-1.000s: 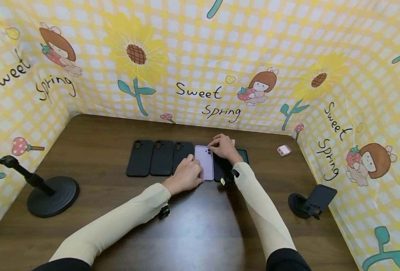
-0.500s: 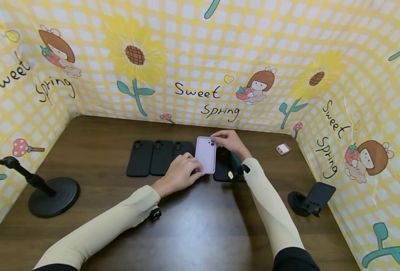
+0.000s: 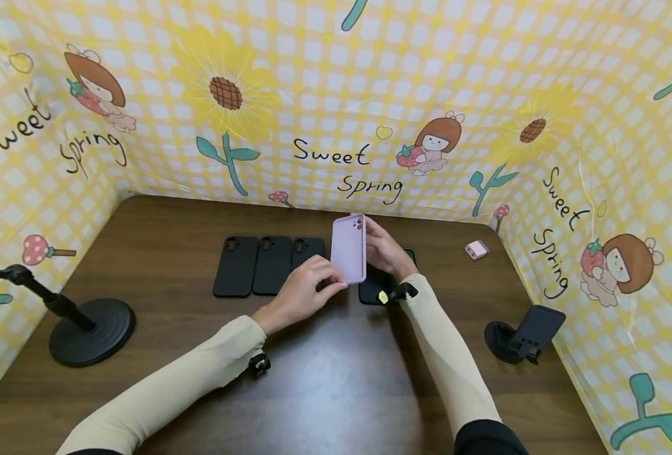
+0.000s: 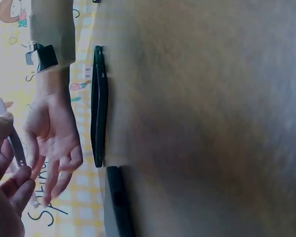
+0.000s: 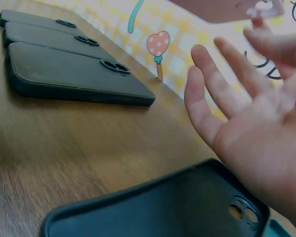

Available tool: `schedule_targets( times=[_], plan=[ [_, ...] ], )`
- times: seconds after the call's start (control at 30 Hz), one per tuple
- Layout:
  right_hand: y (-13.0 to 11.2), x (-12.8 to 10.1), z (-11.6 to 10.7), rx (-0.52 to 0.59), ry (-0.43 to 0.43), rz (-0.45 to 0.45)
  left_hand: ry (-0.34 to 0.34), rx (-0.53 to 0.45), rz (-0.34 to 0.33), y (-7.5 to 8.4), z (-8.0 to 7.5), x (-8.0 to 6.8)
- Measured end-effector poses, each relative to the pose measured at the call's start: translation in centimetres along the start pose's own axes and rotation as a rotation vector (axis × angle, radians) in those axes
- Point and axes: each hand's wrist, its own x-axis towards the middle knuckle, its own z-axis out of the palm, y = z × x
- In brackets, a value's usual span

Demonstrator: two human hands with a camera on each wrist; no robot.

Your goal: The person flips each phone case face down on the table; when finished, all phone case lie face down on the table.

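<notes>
A lilac phone case (image 3: 348, 249) is raised and tilted up, its hollow side facing the head camera. My left hand (image 3: 303, 287) pinches its lower left corner between thumb and fingers; the left wrist view shows the same lilac case (image 4: 16, 143) edge-on. Behind its upper right side is my right hand (image 3: 385, 248), with the fingertips partly hidden in the head view. The right wrist view shows that hand's fingers (image 5: 214, 86) spread, one fingertip at the case near the top. A black phone case (image 5: 153, 210) lies hollow side up below my right hand.
Three black phone cases (image 3: 236, 266) lie in a row on the wooden table, left of the lilac one. A green-edged item (image 3: 411, 254) shows beyond the right wrist. Farther right are a small pink block (image 3: 476, 249) and a phone stand (image 3: 526, 335). A round-based stand (image 3: 91, 332) is at left.
The lilac case has risen from the row and tipped upright. My right hand has gone from pinching its top right corner to behind it. The left hand still grips the lower corner.
</notes>
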Motion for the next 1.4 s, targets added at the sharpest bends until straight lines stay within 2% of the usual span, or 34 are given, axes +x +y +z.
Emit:
schedule_targets(
  times=[0.13,0.2,0.27,0.33,0.43,0.57,0.67,0.73,0.83,0.97,1.17,1.3,1.4],
  plan=[
    [0.2,0.2,0.1,-0.007,-0.1,-0.023,-0.032,-0.169,-0.04,-0.2,0.2,-0.1],
    [0.1,0.3,0.1,-0.035,-0.11,-0.019,-0.042,-0.246,-0.068,-0.3,0.2,-0.1],
    [-0.1,0.3,0.0,-0.083,-0.091,-0.012,-0.043,-0.265,-0.089,-0.4,0.1,-0.1],
    [-0.3,0.3,0.0,-0.129,-0.05,-0.001,-0.043,-0.221,-0.09,-0.6,0.0,0.0],
    [-0.6,0.2,0.0,-0.246,0.044,0.008,-0.056,-0.072,-0.062,-0.6,-0.2,0.1],
    [-0.9,0.2,0.0,-0.514,0.175,0.031,-0.073,0.122,-0.02,-0.7,-0.4,-0.1],
    [-1.1,0.3,-0.1,-0.736,0.225,0.054,-0.087,0.225,-0.038,-0.9,-0.2,-0.4],
    [-1.1,0.4,-0.1,-0.839,0.235,0.056,-0.098,0.284,-0.074,-1.2,0.0,-0.4],
    [-1.1,0.5,-0.2,-1.007,0.232,0.038,-0.135,0.342,-0.163,-1.5,0.5,-0.1],
    [-0.6,0.8,-0.2,-1.136,0.227,0.056,-0.233,0.421,-0.255,-2.0,1.4,0.5],
    [0.7,1.8,-0.1,-1.296,0.243,0.153,-0.328,0.493,-0.287,-2.1,2.4,1.1],
    [1.4,2.1,0.4,-1.375,0.232,0.146,-0.359,0.527,-0.299,-2.0,2.5,1.2],
    [1.2,2.0,0.6,-1.413,0.186,0.114,-0.388,0.553,-0.311,-1.9,2.2,1.6]
  ],
)
